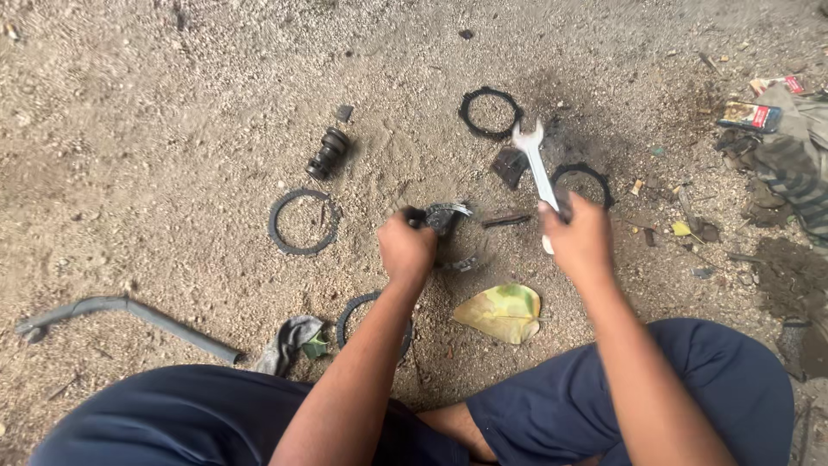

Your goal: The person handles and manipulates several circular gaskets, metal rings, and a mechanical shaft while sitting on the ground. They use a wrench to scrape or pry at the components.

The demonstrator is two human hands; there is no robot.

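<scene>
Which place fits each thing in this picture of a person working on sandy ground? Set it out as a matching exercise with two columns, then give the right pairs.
Things:
1. Open-ended spanner
2. Yellow-green leaf
3. Bent grey pipe
4. Black cylindrical part

Places:
A. On the ground between the two forearms
B. Far left, beside the knee
C. Held in the right hand
D. Up and to the left of the left hand, lying alone

Pairs: 1-C, 2-A, 3-B, 4-D
</scene>
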